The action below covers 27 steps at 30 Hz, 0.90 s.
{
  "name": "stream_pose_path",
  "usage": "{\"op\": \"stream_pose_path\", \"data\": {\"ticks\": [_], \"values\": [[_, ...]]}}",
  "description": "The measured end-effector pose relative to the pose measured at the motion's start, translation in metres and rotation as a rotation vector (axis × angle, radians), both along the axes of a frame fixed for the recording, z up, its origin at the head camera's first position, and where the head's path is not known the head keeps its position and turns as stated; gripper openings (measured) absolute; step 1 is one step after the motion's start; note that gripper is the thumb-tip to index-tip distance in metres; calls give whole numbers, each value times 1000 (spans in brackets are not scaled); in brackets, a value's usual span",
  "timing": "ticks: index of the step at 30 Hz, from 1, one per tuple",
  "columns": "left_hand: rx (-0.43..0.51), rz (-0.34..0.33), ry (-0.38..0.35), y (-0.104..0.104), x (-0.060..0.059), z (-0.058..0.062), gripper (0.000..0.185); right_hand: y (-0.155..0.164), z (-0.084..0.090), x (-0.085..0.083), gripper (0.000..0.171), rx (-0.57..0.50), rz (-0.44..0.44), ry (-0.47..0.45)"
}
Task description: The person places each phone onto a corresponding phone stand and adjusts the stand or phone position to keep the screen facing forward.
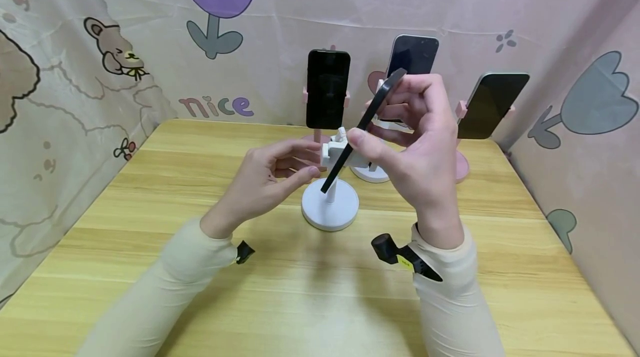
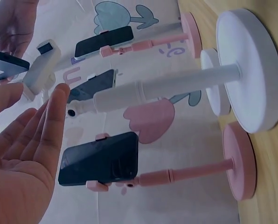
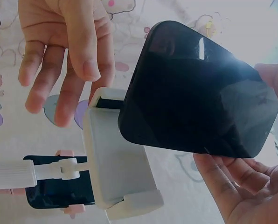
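Observation:
My right hand (image 1: 380, 124) pinches a black phone (image 1: 374, 114) by its edges and holds it tilted, lower end down, over the empty clamp (image 1: 334, 152) of a white stand (image 1: 330, 204). From the right wrist, the phone (image 3: 199, 93) hangs just above the clamp (image 3: 115, 163), overlapping its top right corner. My left hand (image 1: 314, 160) is beside the clamp on the left with fingers straight and relaxed, fingertips (image 3: 69, 60) at its top edge; whether they touch it is unclear. The left wrist view has the clamp (image 2: 41, 65) just past my fingers (image 2: 55, 107).
Three more stands at the back of the wooden table (image 1: 150, 190) each hold a phone: a pink one at left (image 1: 327, 89), a white one in the middle (image 1: 412, 57), a pink one at right (image 1: 492, 104). Printed cloth walls close three sides.

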<state>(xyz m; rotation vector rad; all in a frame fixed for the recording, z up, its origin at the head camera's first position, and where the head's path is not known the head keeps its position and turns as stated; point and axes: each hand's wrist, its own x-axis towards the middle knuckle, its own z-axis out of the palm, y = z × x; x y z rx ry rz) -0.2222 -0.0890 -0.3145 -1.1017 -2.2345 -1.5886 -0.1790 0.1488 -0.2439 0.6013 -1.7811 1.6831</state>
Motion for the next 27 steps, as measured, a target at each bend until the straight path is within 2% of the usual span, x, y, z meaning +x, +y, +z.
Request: {"op": "stream_pose_path", "data": {"ticks": [4, 16, 21, 27], "values": [[19, -11, -6, 6, 1, 2, 33, 1, 1, 1, 53, -29, 12, -16], [19, -5, -15, 17, -1, 9, 34, 4, 1, -1, 52, -58, -23, -41], [22, -7, -19, 17, -1, 9, 32, 4, 0, -4, 50, -65, -6, -72], [18, -13, -10, 17, -2, 9, 33, 5, -3, -9, 45, -68, 17, -58]]}}
